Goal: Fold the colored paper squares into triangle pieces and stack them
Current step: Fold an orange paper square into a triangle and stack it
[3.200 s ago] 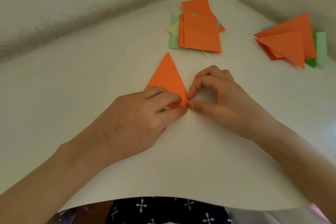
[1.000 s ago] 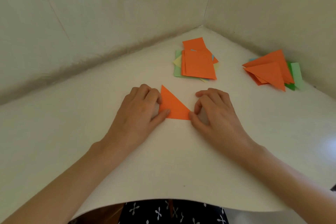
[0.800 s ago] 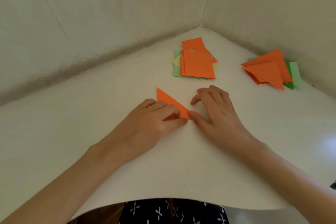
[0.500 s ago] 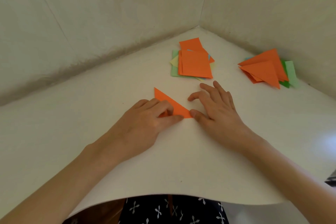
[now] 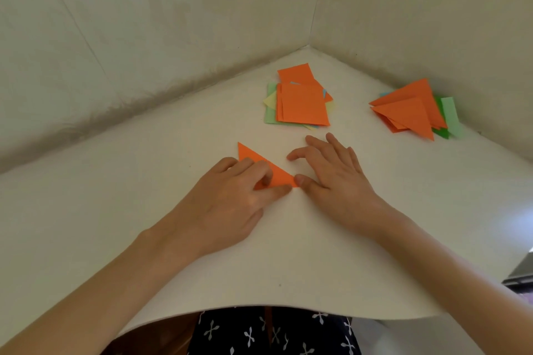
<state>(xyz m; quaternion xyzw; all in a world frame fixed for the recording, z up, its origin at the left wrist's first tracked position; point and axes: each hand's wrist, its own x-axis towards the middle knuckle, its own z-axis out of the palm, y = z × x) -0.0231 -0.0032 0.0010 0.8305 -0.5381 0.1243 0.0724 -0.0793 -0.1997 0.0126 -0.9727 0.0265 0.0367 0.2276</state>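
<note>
Left hand (image 5: 230,204), fingers together, is creasing the triangle (image 5: 277,174); right hand (image 5: 331,179), fingers spread, is pinning its 3 o'clock tip. Firm, even pressure should sharpen it.

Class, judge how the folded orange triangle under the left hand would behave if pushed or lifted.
The triangle lies flat, so probably thin, light and floppy. It would likely slide on the smooth table; the left hand presses it down.

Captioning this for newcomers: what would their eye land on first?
At centre, an orange triangle lies on the white table, the left hand pressing it and the right hand touching its tip. Behind, near the corner, sit a pile of squares and, to its right, a stack of folded triangles.
</note>
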